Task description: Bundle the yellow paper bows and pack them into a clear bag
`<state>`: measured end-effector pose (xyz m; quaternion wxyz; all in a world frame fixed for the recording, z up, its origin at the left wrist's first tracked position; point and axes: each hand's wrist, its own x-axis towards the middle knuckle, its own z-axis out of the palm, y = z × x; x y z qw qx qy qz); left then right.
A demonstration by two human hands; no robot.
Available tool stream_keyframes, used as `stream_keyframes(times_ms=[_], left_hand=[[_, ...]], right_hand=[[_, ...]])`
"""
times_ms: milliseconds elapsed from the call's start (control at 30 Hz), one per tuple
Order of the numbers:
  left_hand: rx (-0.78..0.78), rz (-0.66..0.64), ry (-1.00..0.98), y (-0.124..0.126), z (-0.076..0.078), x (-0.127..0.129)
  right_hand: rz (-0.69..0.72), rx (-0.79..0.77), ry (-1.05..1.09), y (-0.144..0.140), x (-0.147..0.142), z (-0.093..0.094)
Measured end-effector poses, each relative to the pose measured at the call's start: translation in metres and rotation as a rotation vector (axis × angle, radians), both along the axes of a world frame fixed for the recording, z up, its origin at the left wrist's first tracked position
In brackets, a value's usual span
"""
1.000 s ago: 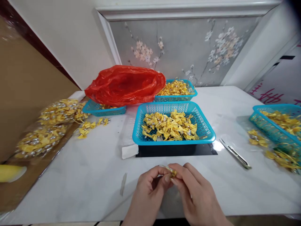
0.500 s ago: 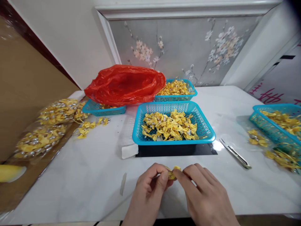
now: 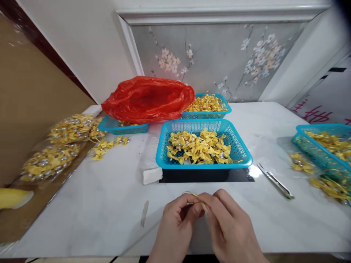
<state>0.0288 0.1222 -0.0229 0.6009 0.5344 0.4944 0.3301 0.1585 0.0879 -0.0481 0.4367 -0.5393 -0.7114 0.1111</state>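
Both my hands meet over the front of the white table, fingertips together. My left hand (image 3: 178,223) is closed in a pinch round a small yellow ribbon bow, now almost wholly hidden by the fingers. A thin yellow cord (image 3: 189,193) arcs over the left forefinger toward my right hand (image 3: 229,223), whose thumb and fingers pinch it near the left fingertips. Just beyond them, a blue plastic basket (image 3: 204,166) holds many yellow bows (image 3: 200,148) with silvery pearl-like beads.
A tweezer-like metal tool (image 3: 275,180) lies right of the basket. Another blue basket (image 3: 320,146) and bagged bows (image 3: 301,163) are at far right. Behind stand a red plastic bag (image 3: 148,100) and a basket of corded bows (image 3: 207,104). Bagged beaded bows (image 3: 52,160) rest on cardboard at left.
The yellow bow between the fingers has gone mostly out of sight, and a loop of cord now shows above them. My right fingers have closed in against the left; the view shifted slightly.
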Motion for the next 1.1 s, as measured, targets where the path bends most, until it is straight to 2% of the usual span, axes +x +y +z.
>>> stream_keyframes(times_ms=[100,233,300,433,500,633,833,1100], left_hand=[[0.015,0.004,0.003,0.0,0.001,-0.001],[-0.11,0.039,-0.177,-0.001,0.001,-0.001],[-0.18,0.094,-0.257,-0.001,0.002,0.0],[-0.232,0.151,-0.288,-0.001,0.0,-0.001],[-0.245,0.147,-0.277,-0.001,-0.002,-0.003],[-0.26,0.129,-0.31,-0.001,-0.005,-0.007],[-0.367,0.166,-0.438,-0.001,0.004,-0.011],[-0.508,0.175,-0.542,0.003,0.008,-0.012]], right_hand=[[-0.009,-0.023,0.131,0.002,-0.004,-0.001],[-0.043,0.021,0.299,0.004,0.002,-0.001],[-0.07,-0.032,0.504,0.004,0.009,0.001],[-0.099,-0.168,1.111,0.008,0.027,0.011],[-0.067,-0.167,1.271,0.009,0.036,0.016],[-0.136,-0.062,1.263,0.008,0.051,0.016],[-0.356,-0.056,1.211,0.002,0.067,0.009],[-0.388,-0.048,1.328,0.0,0.098,-0.002]])
